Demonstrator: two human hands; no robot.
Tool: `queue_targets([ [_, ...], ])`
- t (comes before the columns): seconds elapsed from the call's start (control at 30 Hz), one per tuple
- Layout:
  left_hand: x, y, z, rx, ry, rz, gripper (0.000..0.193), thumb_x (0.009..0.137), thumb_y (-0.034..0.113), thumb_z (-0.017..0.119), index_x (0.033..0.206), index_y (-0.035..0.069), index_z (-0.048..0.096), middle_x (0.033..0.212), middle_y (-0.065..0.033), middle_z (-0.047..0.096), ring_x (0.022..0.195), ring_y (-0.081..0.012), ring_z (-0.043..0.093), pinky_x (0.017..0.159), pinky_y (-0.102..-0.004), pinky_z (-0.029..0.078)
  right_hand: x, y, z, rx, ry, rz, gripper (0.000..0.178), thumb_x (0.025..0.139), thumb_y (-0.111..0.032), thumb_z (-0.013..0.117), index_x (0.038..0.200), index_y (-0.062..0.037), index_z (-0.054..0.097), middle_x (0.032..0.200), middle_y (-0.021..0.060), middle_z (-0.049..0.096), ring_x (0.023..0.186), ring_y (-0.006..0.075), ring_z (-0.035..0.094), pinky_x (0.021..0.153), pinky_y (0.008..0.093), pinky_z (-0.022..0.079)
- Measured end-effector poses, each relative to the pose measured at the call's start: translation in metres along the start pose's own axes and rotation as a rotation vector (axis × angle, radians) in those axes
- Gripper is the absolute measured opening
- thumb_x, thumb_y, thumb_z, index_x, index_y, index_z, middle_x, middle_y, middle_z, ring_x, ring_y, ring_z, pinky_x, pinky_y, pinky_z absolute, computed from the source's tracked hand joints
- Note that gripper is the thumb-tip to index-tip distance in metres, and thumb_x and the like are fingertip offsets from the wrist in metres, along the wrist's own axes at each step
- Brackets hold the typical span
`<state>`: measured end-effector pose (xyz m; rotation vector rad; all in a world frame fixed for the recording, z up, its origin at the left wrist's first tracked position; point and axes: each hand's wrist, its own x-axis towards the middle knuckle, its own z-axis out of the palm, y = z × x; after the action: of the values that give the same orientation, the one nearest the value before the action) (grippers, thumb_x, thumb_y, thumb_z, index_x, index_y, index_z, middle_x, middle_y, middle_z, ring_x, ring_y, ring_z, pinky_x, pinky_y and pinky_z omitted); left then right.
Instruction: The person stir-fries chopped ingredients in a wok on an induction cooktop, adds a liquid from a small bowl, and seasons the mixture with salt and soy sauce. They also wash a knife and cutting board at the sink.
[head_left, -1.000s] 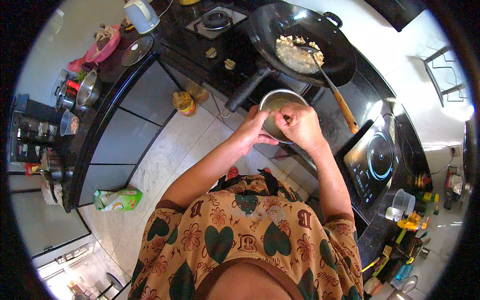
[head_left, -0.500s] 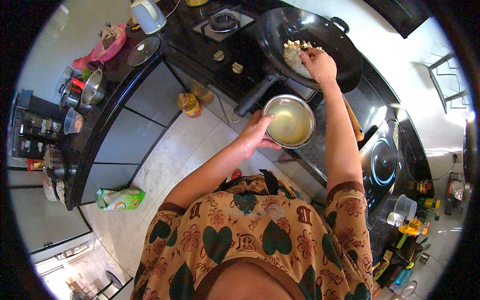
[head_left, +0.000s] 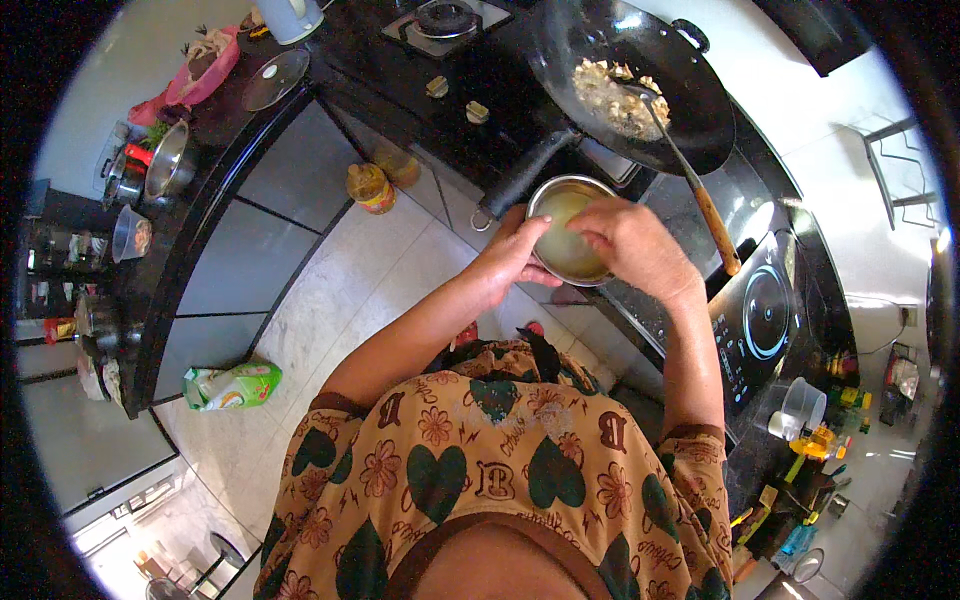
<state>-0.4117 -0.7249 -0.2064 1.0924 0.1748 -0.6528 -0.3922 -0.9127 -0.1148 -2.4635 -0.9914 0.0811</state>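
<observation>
My left hand point(head_left: 520, 252) grips the side of a metal bowl point(head_left: 574, 275), thumb over its rim and fingers beneath. Cloudy, pale yellowish liquid point(head_left: 560, 212) fills part of the bowl. Over the bowl's right side, my right hand point(head_left: 632, 242) is closed, fingers curled down toward the liquid. Whatever they hold, if anything, is hidden. Beyond the bowl, a black wok point(head_left: 690, 120) sits on the stove with small pale food pieces point(head_left: 615, 98) in its bottom. A wooden-handled metal spatula point(head_left: 700, 195) rests in the wok, handle pointing toward me.
An induction plate point(head_left: 767, 312) lies on the right counter. A second burner point(head_left: 446, 18) and two stove knobs are left of the wok. On the left counter stand a glass lid point(head_left: 276, 80), a pink basin point(head_left: 190, 90) and a metal pot point(head_left: 170, 165). An oil jug point(head_left: 369, 188) stands on the floor.
My right hand has moved from the wok back to the bowl. The food pieces in the wok look more spread out, and the spatula's head now shows.
</observation>
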Motion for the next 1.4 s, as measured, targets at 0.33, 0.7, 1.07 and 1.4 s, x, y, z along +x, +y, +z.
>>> queue_targets([
  [0.33, -0.004, -0.004, 0.009, 0.041, 0.01, -0.047, 0.05, 0.097, 0.038, 0.043, 0.137, 0.009, 0.032, 0.126, -0.0175, 0.054, 0.1, -0.0332, 0.064, 0.07, -0.0443, 0.061, -0.011, -0.003, 0.026, -0.265, -0.237, 0.124, 0.008, 0.07, -0.007, 0.063, 0.076, -0.0057, 0.068, 0.074, 0.0163, 0.064, 0.074, 0.035, 0.064, 0.07, 0.0429, 0.052],
  [0.7, -0.002, -0.008, 0.006, -0.033, -0.029, -0.001, 0.045, 0.096, 0.038, 0.046, 0.126, 0.008, 0.032, 0.115, -0.0196, 0.053, 0.087, -0.03, 0.068, 0.063, -0.0366, 0.061, -0.016, -0.009, 0.012, -0.156, -0.023, 0.106, 0.014, 0.071, -0.006, 0.064, 0.084, -0.0076, 0.069, 0.088, 0.0092, 0.064, 0.086, 0.0304, 0.064, 0.074, 0.0392, 0.052],
  [1.07, 0.003, -0.006, -0.002, -0.018, -0.021, -0.009, 0.051, 0.095, 0.04, 0.048, 0.13, 0.007, 0.03, 0.118, -0.0197, 0.052, 0.088, -0.0305, 0.067, 0.065, -0.039, 0.061, -0.011, -0.007, -0.011, -0.043, 0.182, 0.039, 0.018, 0.07, 0.0, 0.067, 0.086, -0.0066, 0.07, 0.085, 0.0072, 0.065, 0.082, 0.026, 0.064, 0.072, 0.035, 0.053],
  [1.4, 0.006, -0.001, -0.007, 0.009, -0.012, -0.018, 0.051, 0.095, 0.035, 0.048, 0.135, 0.008, 0.03, 0.124, -0.0181, 0.051, 0.096, -0.0309, 0.065, 0.066, -0.0396, 0.062, 0.025, 0.038, -0.03, -0.444, 0.646, 0.389, 0.015, 0.087, -0.008, 0.06, 0.1, -0.0074, 0.069, 0.088, 0.0113, 0.066, 0.075, 0.0301, 0.065, 0.066, 0.0354, 0.051],
])
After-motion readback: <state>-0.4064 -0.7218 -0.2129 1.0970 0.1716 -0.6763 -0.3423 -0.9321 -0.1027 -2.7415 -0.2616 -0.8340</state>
